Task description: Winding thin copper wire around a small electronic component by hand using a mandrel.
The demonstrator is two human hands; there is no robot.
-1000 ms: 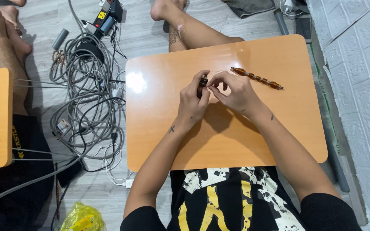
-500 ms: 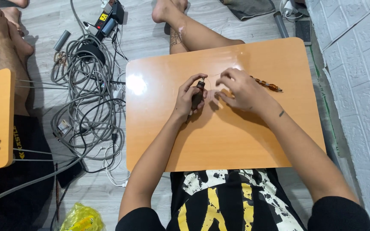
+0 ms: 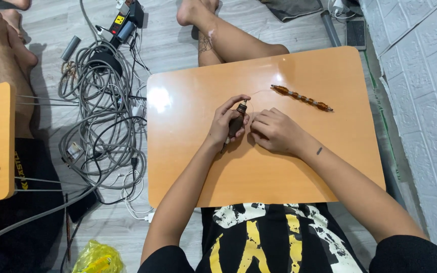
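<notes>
Over a small orange table (image 3: 279,172), the left hand (image 3: 227,124) closes around a dark brown stick (image 3: 236,123) near the middle, far from any edge. The right hand (image 3: 275,132) rests beside it, fingers curled; its grasp is unclear. Beyond lies a beaded strand (image 3: 302,97). Tangled cables (image 3: 97,116) cover the floor left.

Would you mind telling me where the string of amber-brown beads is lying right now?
In the head view, the string of beads lies on the orange table, toward its far right, just beyond the right hand and apart from it.
</notes>
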